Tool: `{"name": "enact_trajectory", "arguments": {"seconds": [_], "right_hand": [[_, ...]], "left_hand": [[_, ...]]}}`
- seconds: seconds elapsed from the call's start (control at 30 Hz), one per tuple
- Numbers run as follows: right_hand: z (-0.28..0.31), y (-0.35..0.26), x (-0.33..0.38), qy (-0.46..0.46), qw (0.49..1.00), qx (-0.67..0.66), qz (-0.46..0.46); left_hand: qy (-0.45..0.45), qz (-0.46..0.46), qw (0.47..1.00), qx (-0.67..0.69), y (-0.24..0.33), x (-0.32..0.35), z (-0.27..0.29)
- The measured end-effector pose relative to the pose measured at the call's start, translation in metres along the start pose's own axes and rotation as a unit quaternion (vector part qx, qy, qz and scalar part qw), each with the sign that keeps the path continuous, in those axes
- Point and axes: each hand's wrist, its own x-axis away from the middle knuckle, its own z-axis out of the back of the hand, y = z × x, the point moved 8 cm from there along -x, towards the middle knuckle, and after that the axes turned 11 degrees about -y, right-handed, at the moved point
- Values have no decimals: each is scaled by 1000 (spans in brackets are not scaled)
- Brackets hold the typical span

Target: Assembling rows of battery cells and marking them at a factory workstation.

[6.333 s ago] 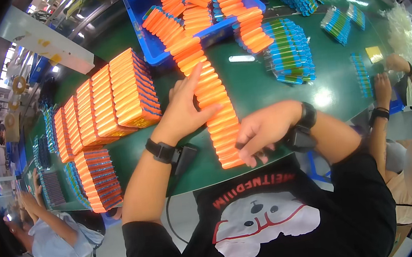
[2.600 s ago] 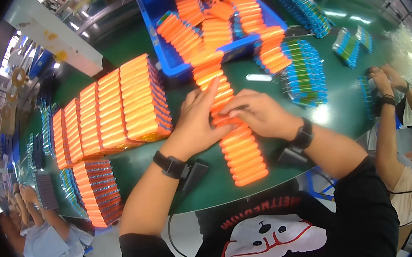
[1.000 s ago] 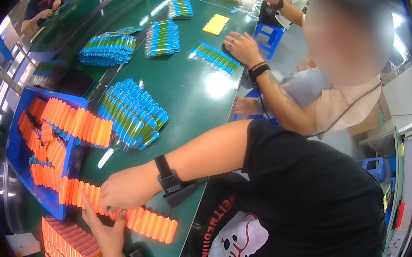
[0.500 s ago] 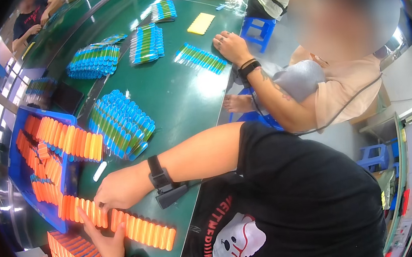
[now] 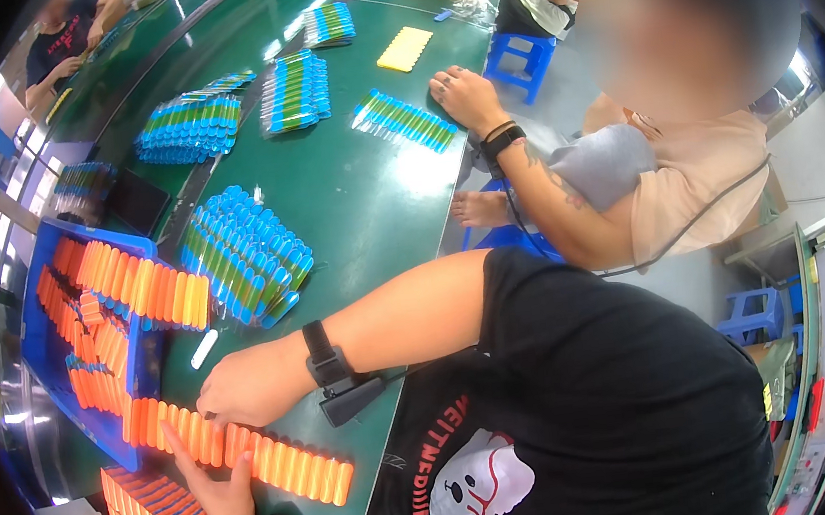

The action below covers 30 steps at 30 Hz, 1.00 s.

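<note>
seen from above: long row of orange tubes [image 5: 252, 455] on a green table [image 5: 375, 191], running away from the blue tray [image 5: 40, 347] toward the table's near edge. right hand [image 5: 240, 386] flat on top, nearer the tray; left hand [image 5: 218, 489] open against the row's side.

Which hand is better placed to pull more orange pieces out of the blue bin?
Probably the right hand. It lies flat on the orange row, near where that row meets the blue bin. The left hand is lower, on the row's near side.
</note>
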Motion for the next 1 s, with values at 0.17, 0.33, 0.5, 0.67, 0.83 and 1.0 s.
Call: {"name": "enact_trajectory", "arguments": {"seconds": [0.17,0.33,0.5,0.67,0.83,1.0], "right_hand": [[0,1,0,-4,1000,3,-2],[-5,0,-2,-3,1000,-28,-3],[1,-3,1,42,999,2,34],[3,-4,2,42,999,-4,34],[1,-3,1,17,1000,-10,5],[2,1,3,21,1000,-13,-3]], "left_hand": [[-2,-12,999,38,-1,0,-2],[35,-14,997,64,3,4,3],[82,-49,983,155,-22,5,16],[102,-50,981,159,-10,6,15],[112,-65,971,199,-9,9,19],[108,-66,965,230,-8,11,14]]}}
